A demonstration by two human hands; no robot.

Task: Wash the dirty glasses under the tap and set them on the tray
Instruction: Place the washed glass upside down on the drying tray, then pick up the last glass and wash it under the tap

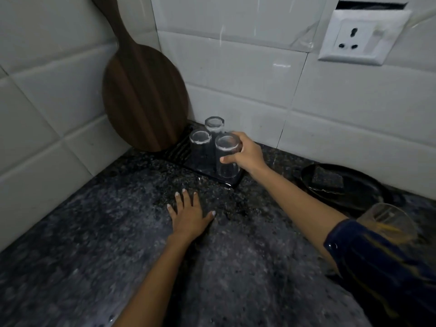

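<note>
Gripping the inverted glass [227, 159] around its upper wall, your right hand [245, 153] is closed on it, thumb on the near side and fingers wrapped behind, as it stands mouth-down at the near right corner of the black tray [232, 182]. Two more upturned glasses [200, 147] stand just beside it, one to its left and one behind; all three are close together, and whether they touch cannot be told. Your left hand [188, 217] lies flat and spread on the table [106, 232], holding nothing.

Treat the glass as rigid, light and fragile. Judged from the task, its wall is probably wet and therefore slippery; take hold around the middle of the barrel, not at the thin rim, and lower it straight so it does not knock its neighbours. Release only once the rim sits flat on the ribbed tray.

One more glass [387, 223] with a yellowish tint stands upright at the right edge of view, partly behind your dark sleeve [377, 267]; it appears unwashed.

The table is dark speckled stone, hard enough to chip glass. A round wooden board [144, 97] leans in the tiled corner, touching the tray's far end. A dark dish holding a sponge [326, 179] sits to the right. A wall socket [361, 36] is mounted above; keep water away from it.
</note>
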